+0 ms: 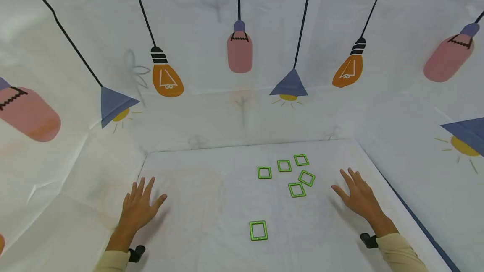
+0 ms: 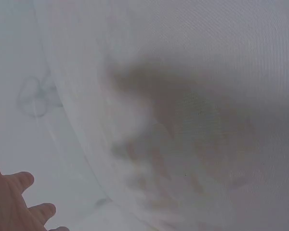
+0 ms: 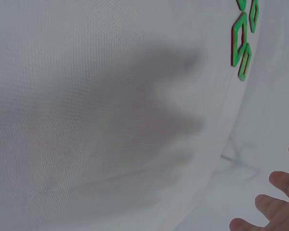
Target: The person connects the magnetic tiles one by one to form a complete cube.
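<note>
Several green square frames lie flat on the white table. One green square frame (image 1: pixel 251 231) lies by itself toward the front. Farther back is a loose group; its lowest green frame (image 1: pixel 290 190) has a tilted frame (image 1: pixel 311 183) right at its corner. My left hand (image 1: pixel 138 209) hovers palm down over the table's left side, fingers spread, holding nothing. On the right, my right hand (image 1: pixel 359 196) is likewise spread above the surface, to the right of the group, and holds nothing. Both hands cast shadows on the table in the wrist views.
A white table (image 1: pixel 204 205) fills the lower middle. White sheets with printed lamps and bulbs, such as an orange bulb (image 1: pixel 168 85), enclose it at the back and sides. A dark blue edge (image 1: pixel 416 226) runs along the table's right side. Each wrist wears a black strap mount (image 1: pixel 137 254).
</note>
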{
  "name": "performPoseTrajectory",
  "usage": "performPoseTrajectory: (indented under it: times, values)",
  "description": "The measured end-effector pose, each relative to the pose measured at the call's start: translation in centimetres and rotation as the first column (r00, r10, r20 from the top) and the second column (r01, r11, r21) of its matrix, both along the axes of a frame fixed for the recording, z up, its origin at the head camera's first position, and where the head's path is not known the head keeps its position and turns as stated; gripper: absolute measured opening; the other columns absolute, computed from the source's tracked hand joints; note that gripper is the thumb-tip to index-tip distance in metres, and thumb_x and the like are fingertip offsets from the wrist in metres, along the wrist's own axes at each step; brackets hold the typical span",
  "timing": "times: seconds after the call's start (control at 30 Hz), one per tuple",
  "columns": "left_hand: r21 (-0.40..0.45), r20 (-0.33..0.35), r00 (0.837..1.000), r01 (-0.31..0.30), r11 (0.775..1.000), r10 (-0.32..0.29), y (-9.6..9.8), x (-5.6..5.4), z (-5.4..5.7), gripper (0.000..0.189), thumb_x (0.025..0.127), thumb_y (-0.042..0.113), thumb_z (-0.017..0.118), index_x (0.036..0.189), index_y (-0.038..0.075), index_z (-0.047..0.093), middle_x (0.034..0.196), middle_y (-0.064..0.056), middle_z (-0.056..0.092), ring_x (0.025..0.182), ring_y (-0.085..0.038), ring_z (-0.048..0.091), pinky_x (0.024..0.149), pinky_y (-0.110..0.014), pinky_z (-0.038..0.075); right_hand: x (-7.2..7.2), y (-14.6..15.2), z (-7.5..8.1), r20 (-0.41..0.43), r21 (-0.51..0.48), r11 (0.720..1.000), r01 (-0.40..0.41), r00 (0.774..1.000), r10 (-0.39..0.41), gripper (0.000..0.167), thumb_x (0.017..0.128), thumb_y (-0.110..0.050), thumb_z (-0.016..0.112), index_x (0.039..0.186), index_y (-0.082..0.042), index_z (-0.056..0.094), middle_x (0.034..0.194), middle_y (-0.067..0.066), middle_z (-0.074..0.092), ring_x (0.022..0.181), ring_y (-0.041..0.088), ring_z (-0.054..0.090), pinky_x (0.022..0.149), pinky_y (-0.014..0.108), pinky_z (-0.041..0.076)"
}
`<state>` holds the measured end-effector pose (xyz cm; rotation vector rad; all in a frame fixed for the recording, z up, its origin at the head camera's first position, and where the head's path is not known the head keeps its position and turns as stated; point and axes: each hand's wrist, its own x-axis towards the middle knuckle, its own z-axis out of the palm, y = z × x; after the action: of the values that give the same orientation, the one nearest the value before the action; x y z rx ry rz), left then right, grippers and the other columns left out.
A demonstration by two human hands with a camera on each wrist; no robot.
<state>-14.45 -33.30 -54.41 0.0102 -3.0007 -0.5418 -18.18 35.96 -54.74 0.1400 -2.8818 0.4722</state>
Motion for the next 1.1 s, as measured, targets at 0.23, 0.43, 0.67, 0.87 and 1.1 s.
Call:
performPoseTrajectory:
  times: [0.23,0.43,0.67,0.87,1.1]
  values:
    - [-0.046,0.0,1.0,0.03,0.999,-0.03,1.8,0.1,0.0,0.088,0.096,0.066,0.048,0.159,0.011,0.022,0.162,-0.031,0.016,0.149,-0.055,0.008,0.112,-0.075,0.007,-0.3,-1.0,-0.7,-0.002,0.011,0.999,-0.038,0.999,0.038,0.073,0.096,-0.049,0.061,0.147,0.001,0.042,0.149,0.038,0.037,0.134,0.063,0.032,0.101,0.079,0.031]
    - [-0.083,-0.002,0.998,0.062,0.995,-0.062,4.0,-0.3,0.2,0.089,0.095,0.068,0.048,0.16,0.013,0.022,0.164,-0.029,0.013,0.15,-0.054,0.005,0.116,-0.072,0.002,-0.5,-2.5,-0.9,0.014,-0.006,0.998,-0.062,0.998,0.062,0.073,0.096,-0.049,0.062,0.147,-0.001,0.042,0.15,0.036,0.036,0.136,0.062,0.031,0.102,0.078,0.03]
    - [-0.086,-0.033,0.994,0.101,0.991,-0.105,7.4,0.3,0.1,0.088,0.092,0.066,0.056,0.158,0.014,0.029,0.164,-0.026,0.02,0.149,-0.052,0.013,0.116,-0.072,0.008,-1.2,-4.8,-1.5,-0.051,-0.006,0.988,-0.154,0.987,0.154,0.071,0.093,-0.042,0.069,0.145,0.0,0.047,0.146,0.033,0.045,0.132,0.057,0.042,0.097,0.074,0.04]
    - [-0.085,-0.021,0.988,0.151,0.985,-0.153,10.7,0.6,-1.1,0.092,0.088,0.068,0.059,0.159,0.018,0.027,0.166,-0.019,0.019,0.151,-0.047,0.015,0.118,-0.07,0.01,-1.6,-6.4,-2.1,-0.012,-0.026,0.978,-0.207,0.978,0.207,0.067,0.093,-0.038,0.07,0.145,-0.003,0.048,0.144,0.029,0.048,0.127,0.051,0.05,0.095,0.067,0.047]
    - [-0.09,-0.06,0.974,0.212,0.973,-0.218,13.9,0.8,-2.9,0.094,0.082,0.063,0.07,0.156,0.016,0.034,0.162,-0.019,0.031,0.148,-0.046,0.027,0.115,-0.07,0.023,-1.9,-8.0,-3.4,-0.076,-0.076,0.952,-0.298,0.953,0.292,0.058,0.088,-0.026,0.078,0.135,0.0,0.056,0.124,0.021,0.057,0.113,0.041,0.058,0.088,0.057,0.054]
